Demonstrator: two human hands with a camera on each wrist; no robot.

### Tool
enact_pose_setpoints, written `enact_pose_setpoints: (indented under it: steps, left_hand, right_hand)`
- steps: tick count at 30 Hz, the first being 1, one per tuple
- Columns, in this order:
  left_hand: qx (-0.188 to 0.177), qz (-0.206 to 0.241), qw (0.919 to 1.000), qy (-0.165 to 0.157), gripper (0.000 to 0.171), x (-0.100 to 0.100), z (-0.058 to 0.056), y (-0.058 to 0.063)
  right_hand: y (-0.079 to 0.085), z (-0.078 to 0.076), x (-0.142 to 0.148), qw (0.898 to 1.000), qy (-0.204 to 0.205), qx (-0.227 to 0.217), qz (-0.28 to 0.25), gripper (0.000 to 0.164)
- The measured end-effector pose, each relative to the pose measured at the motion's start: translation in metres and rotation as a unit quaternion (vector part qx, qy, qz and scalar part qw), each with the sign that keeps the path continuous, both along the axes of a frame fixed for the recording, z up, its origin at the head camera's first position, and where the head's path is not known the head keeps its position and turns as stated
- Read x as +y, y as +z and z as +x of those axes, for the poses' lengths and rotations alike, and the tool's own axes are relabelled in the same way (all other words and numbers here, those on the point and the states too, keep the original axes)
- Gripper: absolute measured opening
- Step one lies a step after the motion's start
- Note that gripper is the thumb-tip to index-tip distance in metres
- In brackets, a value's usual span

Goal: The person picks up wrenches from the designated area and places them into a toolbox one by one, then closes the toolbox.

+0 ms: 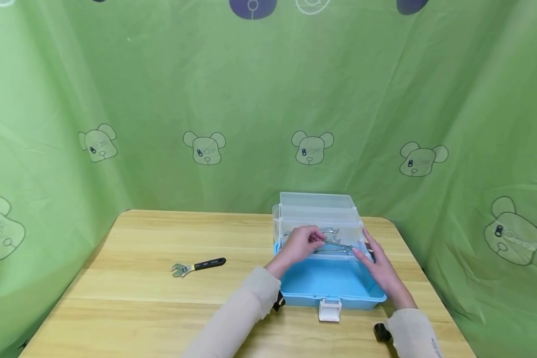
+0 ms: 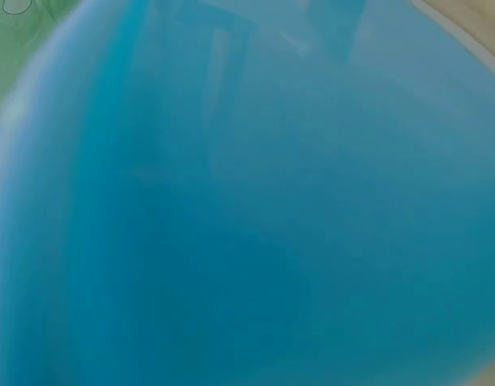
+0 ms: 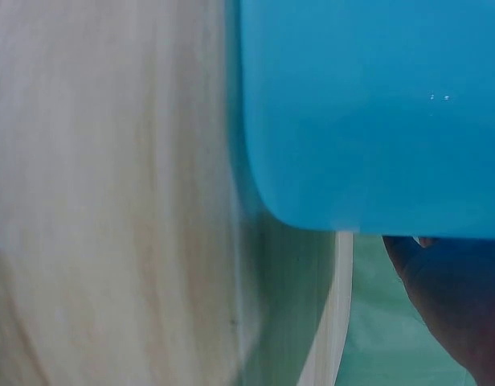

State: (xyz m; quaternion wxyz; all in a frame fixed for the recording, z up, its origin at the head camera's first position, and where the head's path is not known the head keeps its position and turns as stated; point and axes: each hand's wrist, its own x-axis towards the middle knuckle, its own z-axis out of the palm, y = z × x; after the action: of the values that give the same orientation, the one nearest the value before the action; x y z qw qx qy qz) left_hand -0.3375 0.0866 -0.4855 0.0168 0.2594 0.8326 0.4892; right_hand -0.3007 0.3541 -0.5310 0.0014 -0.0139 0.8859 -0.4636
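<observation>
An open toolbox (image 1: 331, 278) with a light-blue base and clear fold-out trays stands on the table, its white latch (image 1: 329, 310) hanging at the front. Several silver wrenches (image 1: 328, 230) lie in the clear tray. My left hand (image 1: 301, 243) reaches over the box from the left and pinches one slim silver wrench (image 1: 340, 244) at the tray. At the box's right side is my right hand (image 1: 382, 268), fingers extended along the tray's end and thumb by the wrench tip. The blue box wall (image 2: 255, 201) fills the left wrist view. Part of the right hand (image 3: 464, 297) shows below the box in the right wrist view.
An adjustable wrench (image 1: 199, 266) with a black handle lies on the wooden table (image 1: 138, 308), left of the box. A green curtain (image 1: 250, 89) with bear prints hangs behind the table and along both sides.
</observation>
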Motion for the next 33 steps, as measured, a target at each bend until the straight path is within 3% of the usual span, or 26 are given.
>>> enact_pose_setpoints:
  steps: [18, 26, 33]
  left_hand:
    - [0.02, -0.069, 0.9966, 0.042, 0.015, 0.013, 0.002, -0.005]
    - [0.055, -0.093, 0.9935, 0.034, 0.02, 0.012, 0.0, -0.007]
    - [0.057, -0.1, 0.9929, 0.032, 0.022, 0.01, 0.003, -0.005]
  right_hand:
    - [0.001, 0.002, 0.001, 1.0, -0.006, -0.015, -0.007, 0.083]
    - [0.001, 0.002, -0.001, 1.0, -0.012, -0.021, -0.004, 0.081]
    - [0.002, 0.002, -0.002, 1.0, -0.013, -0.028, -0.001, 0.081]
